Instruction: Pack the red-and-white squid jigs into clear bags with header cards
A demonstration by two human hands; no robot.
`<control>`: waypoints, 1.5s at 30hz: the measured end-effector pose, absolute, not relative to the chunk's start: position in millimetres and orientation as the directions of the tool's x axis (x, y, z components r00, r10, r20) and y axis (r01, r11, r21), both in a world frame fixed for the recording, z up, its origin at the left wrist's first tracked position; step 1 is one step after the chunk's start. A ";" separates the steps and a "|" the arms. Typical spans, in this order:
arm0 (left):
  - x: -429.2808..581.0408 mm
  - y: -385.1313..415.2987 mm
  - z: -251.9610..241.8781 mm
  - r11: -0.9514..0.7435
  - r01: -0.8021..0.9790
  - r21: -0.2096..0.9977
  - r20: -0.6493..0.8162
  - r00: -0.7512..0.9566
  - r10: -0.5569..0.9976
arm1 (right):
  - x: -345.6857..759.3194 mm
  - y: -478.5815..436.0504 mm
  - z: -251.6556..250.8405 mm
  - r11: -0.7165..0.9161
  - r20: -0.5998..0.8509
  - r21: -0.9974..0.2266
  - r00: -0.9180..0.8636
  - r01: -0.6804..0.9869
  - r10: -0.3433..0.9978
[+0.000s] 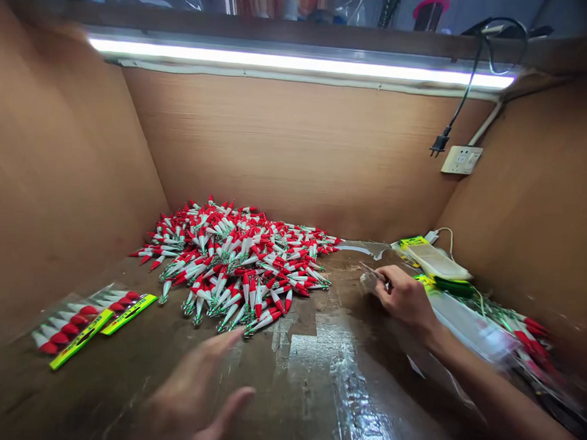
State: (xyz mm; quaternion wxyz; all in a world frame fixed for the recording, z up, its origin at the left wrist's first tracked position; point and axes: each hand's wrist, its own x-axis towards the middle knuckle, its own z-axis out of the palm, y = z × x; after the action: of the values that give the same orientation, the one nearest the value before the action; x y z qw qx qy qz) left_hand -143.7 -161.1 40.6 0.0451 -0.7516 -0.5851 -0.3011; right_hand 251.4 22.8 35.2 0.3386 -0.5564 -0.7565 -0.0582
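A heap of small red-and-white lures [234,263] with green skirts lies at the back middle of a worn wooden work surface [317,381]. My left hand [195,396] hovers low in front of the heap, blurred, fingers stretched out and apart, holding nothing. My right hand [401,294] rests at the right, fingers curled on the edge of a clear plastic bag [468,322] that lies along my forearm. Whether the bag is gripped or only touched is unclear.
Two filled packs with yellow header cards [85,325] lie at the left. A stack of empty bags with yellow headers [434,257] and more lures [530,334] sit at the right. Brown board walls enclose three sides; a wall socket [462,160] and strip light [299,63] are behind.
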 end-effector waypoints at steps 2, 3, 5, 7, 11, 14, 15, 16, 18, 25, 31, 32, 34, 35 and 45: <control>-97.7 -136.3 44.4 -0.471 0.841 0.267 0.425 0.335 0.841 | 239.8 9.8 41.8 0.360 0.493 -0.580 -0.037 0.731 0.869; -75.6 -123.6 43.7 -0.526 0.814 0.248 0.409 0.404 0.818 | 234.2 3.8 39.6 0.309 0.385 -0.714 -0.016 0.628 0.923; -41.5 -101.3 36.9 -0.557 0.802 0.217 0.342 0.472 0.812 | 224.7 -5.4 25.9 0.155 0.118 -0.874 -0.107 0.460 0.987; -25.8 -85.3 24.8 -0.526 0.827 0.200 0.226 0.483 0.846 | 219.0 -9.2 6.9 0.092 -0.022 -0.890 -0.243 0.447 0.970; -33.1 -70.0 3.8 -0.497 0.839 0.221 0.112 0.484 0.868 | 208.6 3.9 -6.0 0.344 0.256 -0.686 -0.230 0.642 0.939; -41.8 -66.5 0.5 -0.518 0.819 0.247 0.152 0.495 0.856 | 178.6 31.1 17.6 0.528 0.428 -0.518 -0.331 0.673 0.841; -42.7 -65.7 0.9 -0.524 0.814 0.251 0.172 0.495 0.852 | 162.3 42.2 29.4 0.599 0.472 -0.460 -0.391 0.655 0.790; -42.8 -65.0 1.2 -0.525 0.812 0.254 0.189 0.491 0.851 | 143.3 53.7 41.9 0.675 0.518 -0.386 -0.458 0.629 0.723; -41.9 -63.6 0.8 -0.515 0.814 0.267 0.207 0.473 0.856 | 100.6 76.8 67.4 0.788 0.585 -0.216 -0.569 0.577 0.578; -42.9 -60.9 -6.2 -0.509 0.810 0.289 0.179 0.477 0.861 | -20.5 133.1 126.8 0.851 0.385 0.412 -0.908 0.327 0.163; -44.5 -58.7 -7.8 -0.523 0.802 0.290 0.162 0.497 0.852 | -52.0 153.3 131.3 0.822 0.179 0.548 -0.981 0.157 0.068; -44.8 -58.6 -8.2 -0.532 0.796 0.291 0.168 0.504 0.847 | -54.1 155.5 131.1 0.818 0.161 0.557 -0.985 0.146 0.067; -45.3 -58.8 -8.6 -0.540 0.788 0.294 0.179 0.510 0.841 | -57.3 159.0 131.0 0.815 0.136 0.564 -0.988 0.133 0.067; -45.5 -59.0 -8.7 -0.541 0.787 0.295 0.181 0.511 0.841 | -58.3 160.3 131.5 0.818 0.132 0.560 -0.989 0.133 0.070; -45.9 -61.4 -8.9 -0.526 0.789 0.318 0.219 0.479 0.850 | 21.7 130.4 158.2 0.896 0.299 0.114 -0.875 0.430 0.382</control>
State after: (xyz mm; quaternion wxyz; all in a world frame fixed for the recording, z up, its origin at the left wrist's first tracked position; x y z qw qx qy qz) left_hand -45.9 -61.4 -8.9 -0.0870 -0.8554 -0.4791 -0.1766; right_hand 21.7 130.4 158.2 0.1358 -0.2104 -0.9640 -0.0889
